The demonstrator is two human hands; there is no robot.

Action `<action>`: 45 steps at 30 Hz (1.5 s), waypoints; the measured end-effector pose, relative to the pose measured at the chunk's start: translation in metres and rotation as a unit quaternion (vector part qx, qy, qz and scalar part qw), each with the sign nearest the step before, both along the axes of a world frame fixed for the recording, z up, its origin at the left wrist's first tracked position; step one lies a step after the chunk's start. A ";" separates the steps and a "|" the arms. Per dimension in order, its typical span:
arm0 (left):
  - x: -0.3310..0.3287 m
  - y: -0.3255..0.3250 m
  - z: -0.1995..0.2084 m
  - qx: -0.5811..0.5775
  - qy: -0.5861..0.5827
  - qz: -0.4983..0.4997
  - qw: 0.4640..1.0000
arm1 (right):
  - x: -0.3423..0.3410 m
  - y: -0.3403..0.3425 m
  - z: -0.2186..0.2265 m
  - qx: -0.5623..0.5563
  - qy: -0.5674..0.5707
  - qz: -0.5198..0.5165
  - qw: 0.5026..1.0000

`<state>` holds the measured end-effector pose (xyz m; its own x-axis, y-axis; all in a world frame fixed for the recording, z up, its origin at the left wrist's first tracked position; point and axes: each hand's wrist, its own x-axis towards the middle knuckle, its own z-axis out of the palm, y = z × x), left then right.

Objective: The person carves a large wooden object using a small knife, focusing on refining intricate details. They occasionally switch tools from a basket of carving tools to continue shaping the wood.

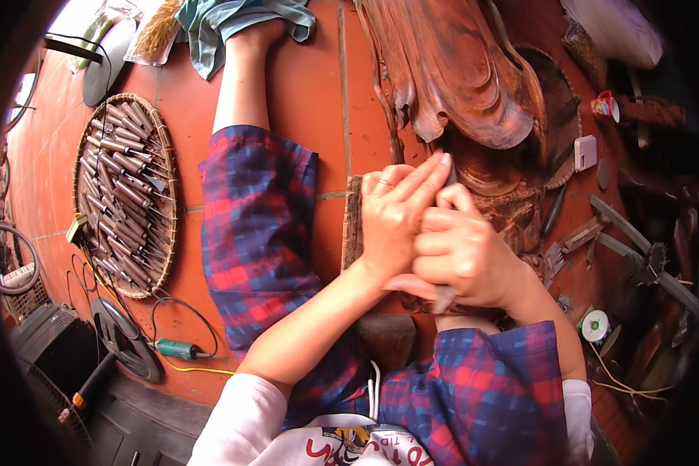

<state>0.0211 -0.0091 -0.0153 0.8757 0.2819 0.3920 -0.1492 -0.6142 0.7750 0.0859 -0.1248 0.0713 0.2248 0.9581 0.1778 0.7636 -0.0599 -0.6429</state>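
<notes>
Woodcarving workshop, apparently: round tray [172, 161] of chisels [126, 186], carved wood [470, 81].

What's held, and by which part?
A mostly hidden grey object, kind unclear: right hand closed around it, next to the end showing below. Whether the left hand also grips it can't be told.

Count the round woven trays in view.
2. One tray is on the left, filled with brown-handled tools; the other tray is at upper right, partly covered by the carved wood. More could be hidden at the dark edges.
</notes>
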 end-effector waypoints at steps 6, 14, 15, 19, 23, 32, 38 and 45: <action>0.003 -0.014 0.008 -0.007 0.001 -0.028 1.000 | -0.009 -0.011 0.014 -0.039 -0.022 -0.038 0.998; -0.001 -0.013 0.008 -0.047 -0.007 -0.038 0.998 | -0.008 -0.024 0.008 -0.023 -0.005 -0.029 0.999; 0.000 -0.017 0.009 -0.066 -0.012 -0.054 0.996 | -0.011 -0.026 0.010 -0.030 -0.001 -0.052 0.998; -0.005 -0.004 0.008 -0.059 -0.014 -0.040 0.997 | -0.007 -0.011 0.012 -0.013 -0.013 -0.024 1.000; -0.004 0.016 -0.005 -0.021 -0.026 -0.028 0.999 | -0.005 0.006 -0.007 -0.010 -0.036 0.028 0.999; -0.002 0.014 0.001 -0.053 -0.032 -0.026 0.998 | -0.004 0.008 0.006 -0.044 -0.025 0.003 0.999; -0.011 -0.006 -0.009 -0.061 -0.021 -0.031 0.997 | -0.022 -0.004 0.000 -0.074 -0.037 -0.023 0.996; -0.011 -0.001 -0.016 -0.195 0.032 -0.004 0.980 | -0.014 0.016 -0.012 -0.050 -0.048 0.000 0.998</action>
<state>0.0098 -0.0103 -0.0308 0.8979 0.3923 0.1997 -0.0960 -0.2684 0.9585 0.0715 -0.1090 0.0594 0.2113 0.9720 0.1028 0.8213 -0.1195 -0.5578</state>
